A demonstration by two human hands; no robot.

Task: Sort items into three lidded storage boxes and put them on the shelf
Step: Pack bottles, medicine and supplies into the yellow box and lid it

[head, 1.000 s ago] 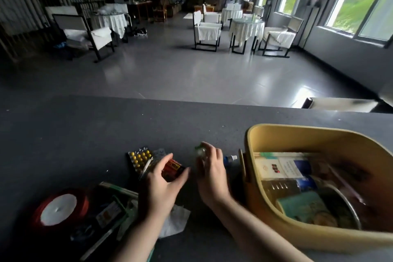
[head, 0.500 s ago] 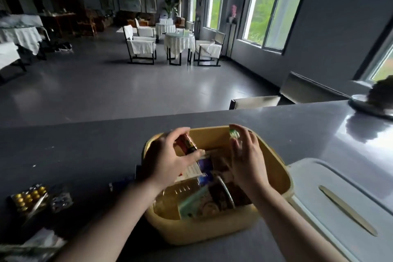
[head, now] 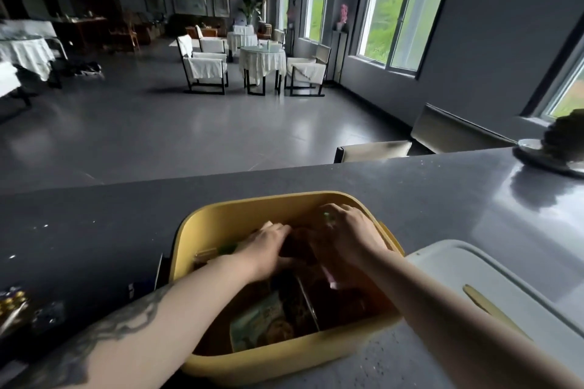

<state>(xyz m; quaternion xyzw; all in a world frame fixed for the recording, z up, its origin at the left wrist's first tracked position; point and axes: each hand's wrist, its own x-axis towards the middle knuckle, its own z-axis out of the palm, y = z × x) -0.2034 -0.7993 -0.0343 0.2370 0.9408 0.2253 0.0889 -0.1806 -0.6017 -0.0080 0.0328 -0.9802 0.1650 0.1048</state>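
Note:
The open yellow storage box (head: 221, 211) stands on the dark counter (head: 94, 218), and both of my hands are down inside it. My left hand (head: 268, 246) reaches in from the left with a dark brown bottle (head: 297, 243) between its fingers and thumb. At the box's far right corner, my right hand (head: 347, 237) pinches a small green-capped item (head: 327, 216). Packets lie in the box, among them a green one (head: 262, 322). The box's white lid (head: 458, 265) lies on the counter to its right.
Blister packs of yellow pills (head: 12, 300) lie at the counter's left edge. A dark potted thing on a saucer (head: 559, 148) stands at the far right. Beyond the counter are a chair back (head: 373, 150) and a room with tables.
Both hands have carried their small items from the counter's left side over the yellow box and lowered them into it. The view has swung right with them.

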